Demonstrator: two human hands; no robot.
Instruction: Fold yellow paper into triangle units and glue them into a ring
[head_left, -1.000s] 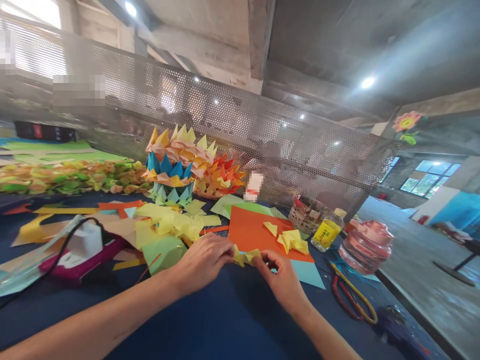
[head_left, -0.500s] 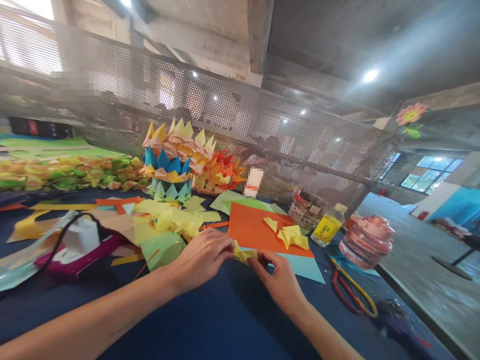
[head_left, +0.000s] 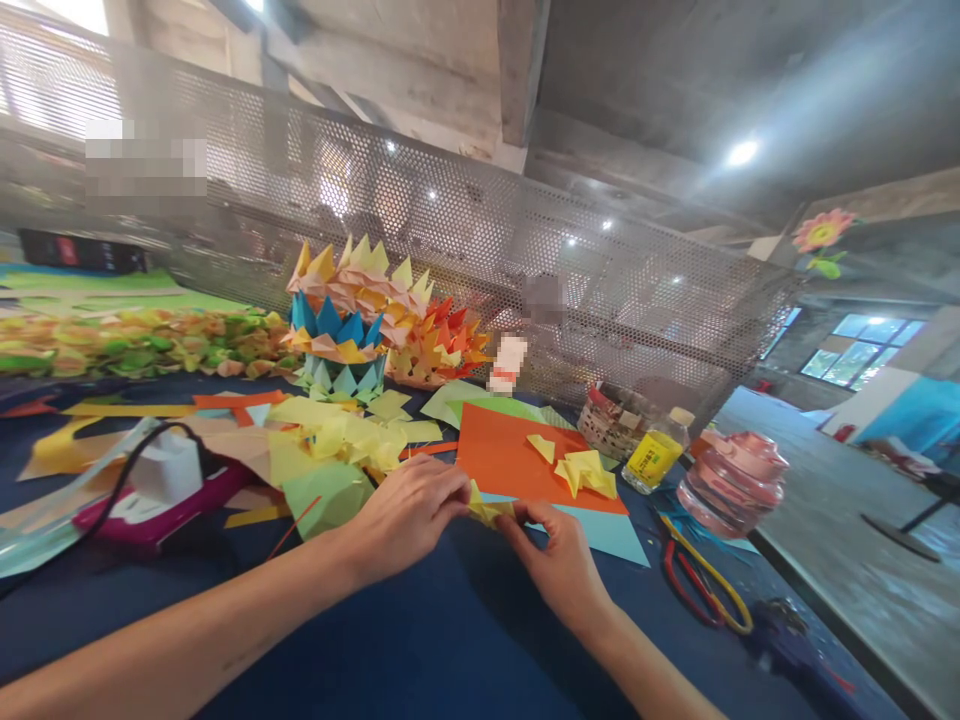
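Between my two hands, a small folded piece of yellow paper [head_left: 489, 507] is held just above the dark blue table. My left hand [head_left: 409, 505] pinches its left end, and my right hand [head_left: 551, 550] pinches the right end. Just beyond lies an orange sheet [head_left: 502, 455] with folded yellow paper pieces [head_left: 585, 473] on it. A light blue sheet [head_left: 607, 537] shows from under the orange one. Left of my left hand is a heap of yellow folded pieces [head_left: 349, 435].
Folded-paper crowns in several colours [head_left: 337, 330] stand at the back left. A magenta power strip [head_left: 142, 510] with a cable lies at left. On the right are a yellow-labelled bottle [head_left: 656, 455], a pink bottle [head_left: 735, 487], red-and-yellow-handled scissors [head_left: 709, 580] and a dark blue tool [head_left: 799, 650].
Both hands keep the same pinch on the yellow paper, almost in place. The view has shifted very slightly.
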